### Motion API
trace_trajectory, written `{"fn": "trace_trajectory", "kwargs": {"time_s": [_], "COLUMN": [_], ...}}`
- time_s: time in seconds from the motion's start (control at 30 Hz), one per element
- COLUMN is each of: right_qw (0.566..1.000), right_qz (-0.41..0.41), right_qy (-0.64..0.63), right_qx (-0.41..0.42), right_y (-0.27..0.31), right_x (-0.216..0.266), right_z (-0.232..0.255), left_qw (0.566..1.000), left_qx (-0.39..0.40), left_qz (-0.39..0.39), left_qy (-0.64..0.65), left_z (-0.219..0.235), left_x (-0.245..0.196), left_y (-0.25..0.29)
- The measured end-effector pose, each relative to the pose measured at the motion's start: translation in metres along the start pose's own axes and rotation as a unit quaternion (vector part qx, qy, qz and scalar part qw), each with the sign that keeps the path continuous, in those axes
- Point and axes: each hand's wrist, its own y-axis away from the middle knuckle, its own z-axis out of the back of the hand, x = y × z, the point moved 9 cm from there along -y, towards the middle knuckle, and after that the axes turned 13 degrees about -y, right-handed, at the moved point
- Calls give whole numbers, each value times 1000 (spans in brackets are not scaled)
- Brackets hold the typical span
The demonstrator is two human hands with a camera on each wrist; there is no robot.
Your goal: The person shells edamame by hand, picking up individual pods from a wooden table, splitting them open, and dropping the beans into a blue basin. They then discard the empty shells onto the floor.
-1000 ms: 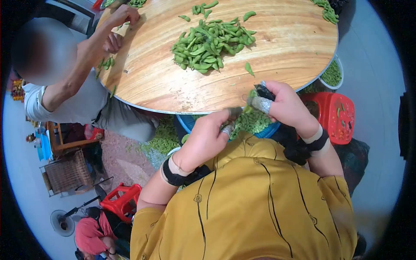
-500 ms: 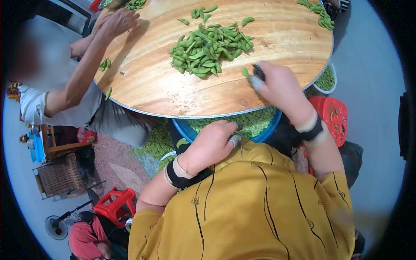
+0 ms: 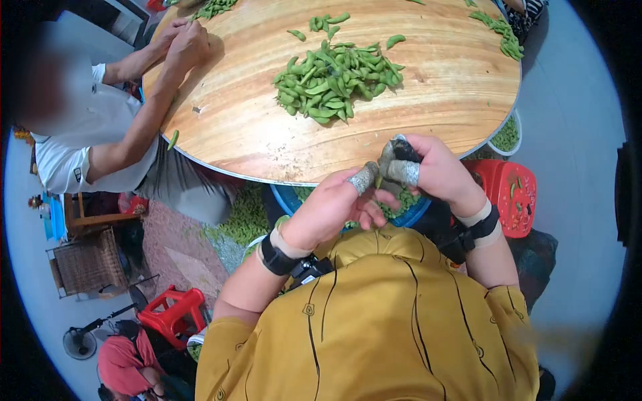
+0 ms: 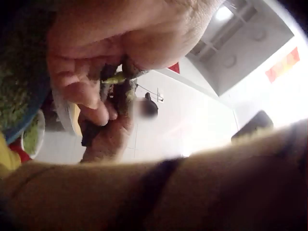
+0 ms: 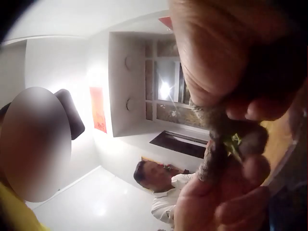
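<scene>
Just past the near edge of the round wooden table [image 3: 234,144], my two hands meet over a blue basin [image 3: 283,198] that holds shelled green beans [image 3: 404,202]. Between the fingertips is a green soybean pod [image 5: 235,144], mostly covered by the fingers. My right hand [image 3: 438,170] pinches it with a taped thumb and a dark-wrapped finger. My left hand [image 3: 328,207] pinches the pod from the other side with its taped thumb; its other fingers are spread loosely below. In the left wrist view a yellow-green bit of the pod [image 4: 115,78] shows between the tips.
A pile of soybean pods [image 3: 338,80] lies mid-table, with more pods [image 3: 501,33] at the far right. Another person's hands [image 3: 187,47] work at the left edge. A red stool [image 3: 515,200] and a white bucket [image 3: 509,137] stand to the right.
My right hand reached onto the table beside a lone pod, then came back to my left hand; that pod is gone from the tabletop. My left hand has risen to meet it.
</scene>
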Motion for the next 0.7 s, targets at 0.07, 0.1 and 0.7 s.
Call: {"fn": "trace_trajectory", "kwargs": {"time_s": [0.07,0.1,0.7], "right_qw": [999,998,999], "right_qz": [30,31,4], "right_qy": [-36,-42,33], "right_qx": [28,30,-6], "right_y": [2,4,6], "right_x": [-1,-1,8], "right_z": [-4,-4,-10], "left_qw": [964,964,996], "left_qx": [178,177,-2], "left_qz": [-30,-27,-47], "left_qy": [198,198,-70], "left_z": [-15,-16,6], "left_x": [9,7,-10], "left_y": [-6,-5,-1]}}
